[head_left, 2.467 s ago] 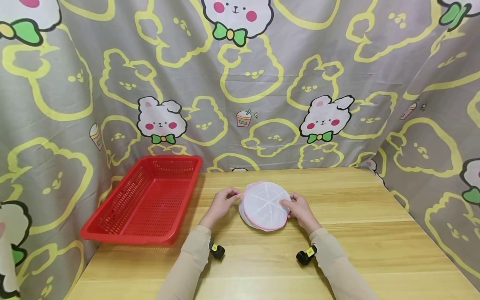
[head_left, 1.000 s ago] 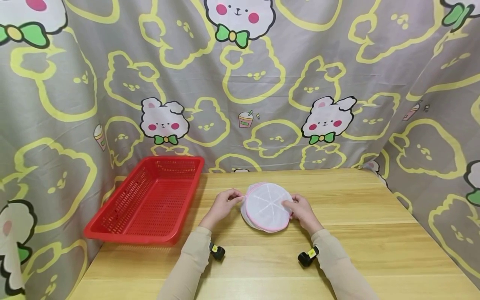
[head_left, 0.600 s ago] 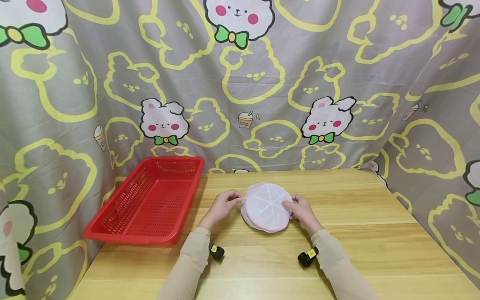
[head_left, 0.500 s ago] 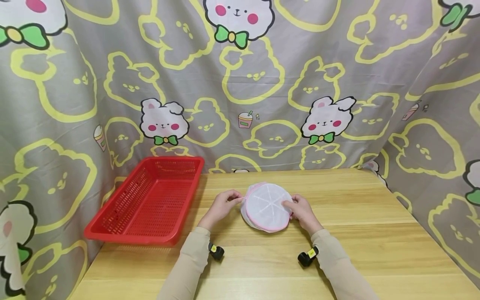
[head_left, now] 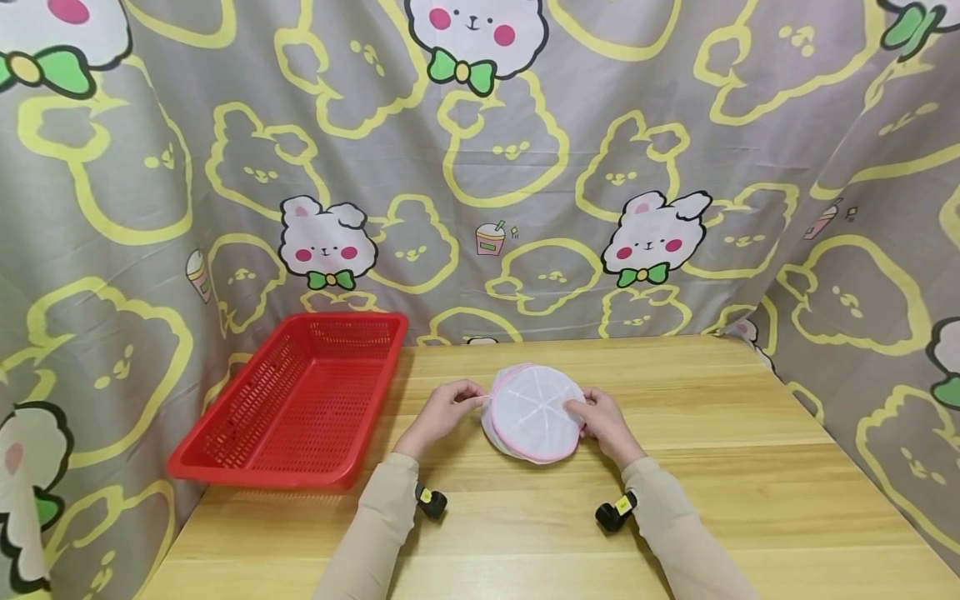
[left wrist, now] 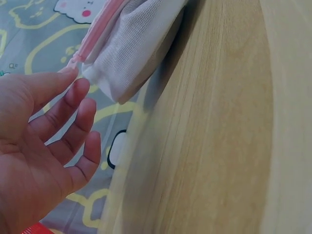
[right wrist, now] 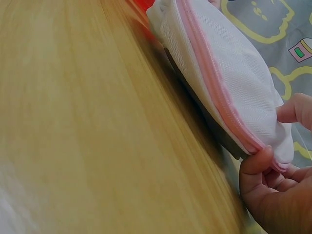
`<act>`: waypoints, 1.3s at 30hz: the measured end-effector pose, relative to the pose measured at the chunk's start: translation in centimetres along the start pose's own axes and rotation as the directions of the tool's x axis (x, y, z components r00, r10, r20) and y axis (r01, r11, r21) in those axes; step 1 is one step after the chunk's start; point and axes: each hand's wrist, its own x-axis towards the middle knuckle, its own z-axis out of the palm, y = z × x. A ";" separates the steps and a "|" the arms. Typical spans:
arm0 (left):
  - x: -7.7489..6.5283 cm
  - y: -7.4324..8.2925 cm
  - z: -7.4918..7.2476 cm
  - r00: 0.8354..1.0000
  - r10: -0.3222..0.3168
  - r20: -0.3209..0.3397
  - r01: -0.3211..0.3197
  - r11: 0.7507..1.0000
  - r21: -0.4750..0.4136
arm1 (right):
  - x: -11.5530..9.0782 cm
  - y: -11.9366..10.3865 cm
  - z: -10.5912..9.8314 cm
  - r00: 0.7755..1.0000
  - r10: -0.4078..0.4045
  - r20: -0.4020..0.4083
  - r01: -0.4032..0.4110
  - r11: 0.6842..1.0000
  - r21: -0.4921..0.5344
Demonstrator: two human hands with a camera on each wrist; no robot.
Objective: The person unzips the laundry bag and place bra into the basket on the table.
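A round white mesh laundry bag (head_left: 537, 417) with pink trim stands slightly tilted on the table in the head view. My left hand (head_left: 444, 410) pinches a thin pink tab at the bag's left side between thumb and forefinger. In the left wrist view the other fingers (left wrist: 87, 165) are loosely bent and apart from the bag. My right hand (head_left: 606, 421) grips the bag's right edge, its thumb on the white top. The right wrist view shows a pink zipper (right wrist: 214, 73) running along the bag's side, with fingertips at its near end.
A red perforated plastic basket (head_left: 378, 400) stands at the left of the wooden table (head_left: 712, 483). Behind and on both sides hangs a grey curtain (head_left: 525, 167) with cartoon prints. A black wrist camera (head_left: 432, 503) is strapped to each forearm.
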 end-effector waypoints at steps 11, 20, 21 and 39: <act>-0.1 0.1 -0.2 1.000 0.009 0.023 -0.009 1.000 0.001 | -0.2 -0.1 0.1 1.000 -0.006 -0.006 0.006 1.000 0.004; 0.0 -0.1 -0.3 0.998 0.023 0.056 -0.023 1.000 0.004 | -0.2 -0.1 0.1 1.000 -0.003 -0.009 0.003 1.000 0.006; 0.0 -0.1 -0.3 0.998 0.022 0.057 -0.022 1.000 0.004 | -0.3 -0.1 0.1 1.000 -0.003 -0.009 0.003 1.000 0.005; -1.6 3.5 -1.5 0.990 0.081 0.114 -0.078 0.996 -0.031 | -0.2 -0.1 0.0 1.000 0.013 -0.008 -0.012 0.999 0.030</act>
